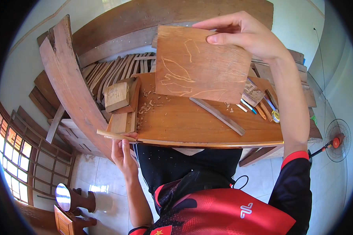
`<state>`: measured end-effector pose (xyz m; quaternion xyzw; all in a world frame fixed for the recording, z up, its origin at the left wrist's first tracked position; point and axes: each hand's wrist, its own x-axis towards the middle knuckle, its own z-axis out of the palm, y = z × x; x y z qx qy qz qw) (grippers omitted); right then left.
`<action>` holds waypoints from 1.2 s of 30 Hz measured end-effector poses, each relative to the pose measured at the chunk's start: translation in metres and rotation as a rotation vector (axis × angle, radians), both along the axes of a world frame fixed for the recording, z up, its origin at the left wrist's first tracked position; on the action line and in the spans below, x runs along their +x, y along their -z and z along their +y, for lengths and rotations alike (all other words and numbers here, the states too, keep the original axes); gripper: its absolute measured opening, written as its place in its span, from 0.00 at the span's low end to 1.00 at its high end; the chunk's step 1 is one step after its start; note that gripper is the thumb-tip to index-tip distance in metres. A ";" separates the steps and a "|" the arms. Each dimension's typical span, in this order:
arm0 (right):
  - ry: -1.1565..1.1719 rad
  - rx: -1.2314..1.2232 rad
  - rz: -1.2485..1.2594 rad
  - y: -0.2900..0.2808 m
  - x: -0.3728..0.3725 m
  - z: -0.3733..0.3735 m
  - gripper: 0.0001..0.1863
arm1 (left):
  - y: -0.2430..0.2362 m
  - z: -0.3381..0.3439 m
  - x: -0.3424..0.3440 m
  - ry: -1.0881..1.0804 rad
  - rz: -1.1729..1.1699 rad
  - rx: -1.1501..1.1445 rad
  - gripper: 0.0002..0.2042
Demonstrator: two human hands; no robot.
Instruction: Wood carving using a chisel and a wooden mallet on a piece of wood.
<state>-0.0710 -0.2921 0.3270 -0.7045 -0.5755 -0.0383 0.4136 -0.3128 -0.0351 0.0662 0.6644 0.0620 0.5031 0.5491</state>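
Observation:
My right hand (239, 33) pinches the top edge of a square wooden board (208, 64) between thumb and fingers, holding it tilted up above the table. Pale carved lines, some leaf-shaped, run across its face. At the table's near left corner, my left hand (124, 154) is closed round a slim carving tool with a pale wooden handle (110, 135). Its working end is mostly hidden by the fingers and the table edge. Curly wood shavings (146, 109) lie on the brown wooden table (164, 127), beneath and left of the board.
A wood strip (219, 116) lies across the table. Pens (248, 106), a tape measure (275, 116) and other tools sit at right. Wood blocks (117, 96) stand at left. Long planks (62, 78) and stacked slats lean behind. A fan (336, 141) stands far right.

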 end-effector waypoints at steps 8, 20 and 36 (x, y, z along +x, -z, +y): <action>-0.024 -0.133 -0.040 -0.039 -0.045 -0.010 0.21 | -0.009 0.012 -0.013 -0.079 0.061 -0.031 0.14; -0.189 -0.353 0.079 -0.044 -0.050 -0.010 0.23 | -0.037 0.004 -0.024 0.066 0.094 -0.030 0.16; -0.352 -0.481 0.660 0.263 0.083 0.091 0.23 | 0.055 0.005 0.068 0.494 0.472 -0.454 0.13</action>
